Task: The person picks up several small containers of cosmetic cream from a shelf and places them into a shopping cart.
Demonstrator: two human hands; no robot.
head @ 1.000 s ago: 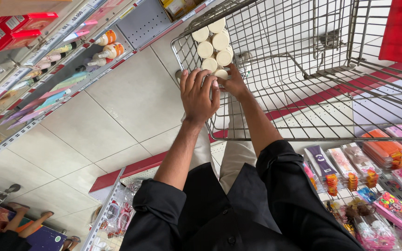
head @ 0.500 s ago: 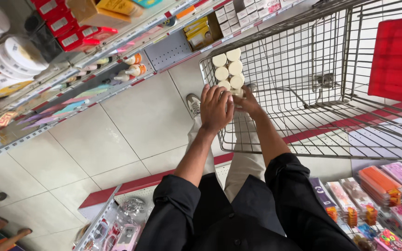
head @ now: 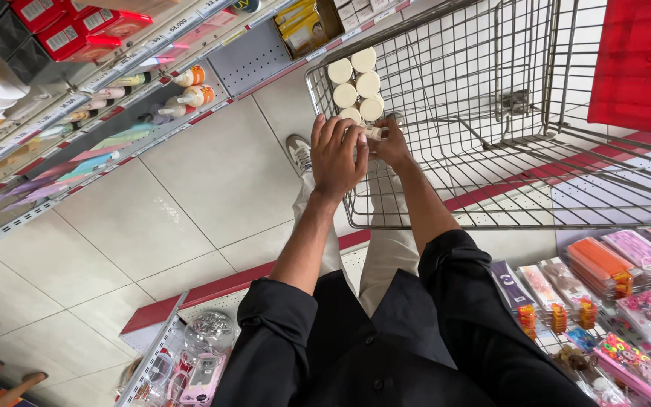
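Both hands at near-left corner of the silver wire shopping cart [head: 491,113]: right hand [head: 392,143] pinches a small cream round-capped bottle [head: 373,133], left hand [head: 338,154], fingers spread, touching it; cream cap cluster [head: 357,83] sits just beyond.

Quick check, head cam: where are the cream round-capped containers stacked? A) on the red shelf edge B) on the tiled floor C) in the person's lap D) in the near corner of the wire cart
D: the cream containers sit bunched inside the corner of the wire cart, with the left hand and right hand right at them, the right hand pinching a small cream piece.
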